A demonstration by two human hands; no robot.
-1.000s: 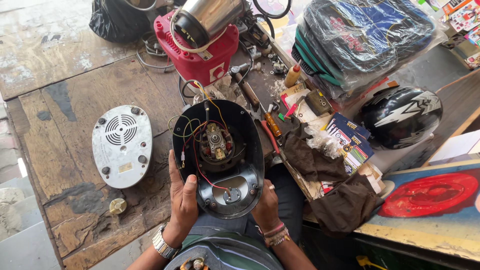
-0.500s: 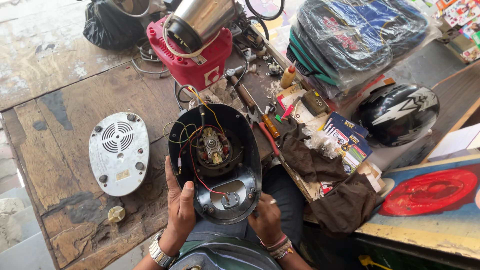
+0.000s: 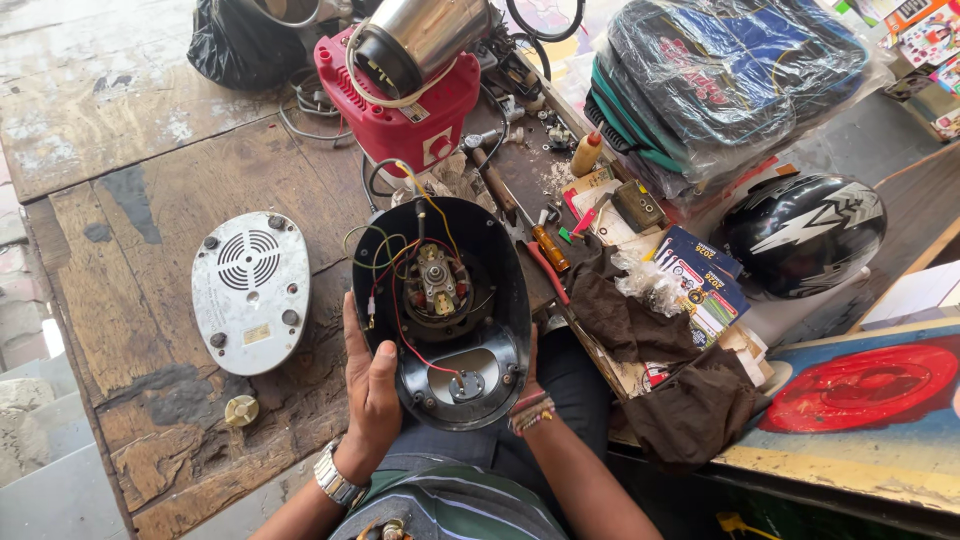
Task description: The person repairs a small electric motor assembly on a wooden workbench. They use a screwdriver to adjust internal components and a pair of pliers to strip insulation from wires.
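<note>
Mixer base (image 3: 440, 310) | between hands | left hand (image 3: 372, 395) gripping | right hand (image 3: 530, 372) beneath

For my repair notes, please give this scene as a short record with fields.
held item: black appliance housing, opened, motor and coloured wires visible inside
left hand: grips the housing's left edge
right hand: supports the right edge, mostly hidden behind it
surface: worn wooden table
left of housing: white oval base plate, lying apart
behind housing: red mixer base with steel jar
right: black helmet

Black open mixer base (image 3: 440, 310), underside up, motor and wires exposed
</note>
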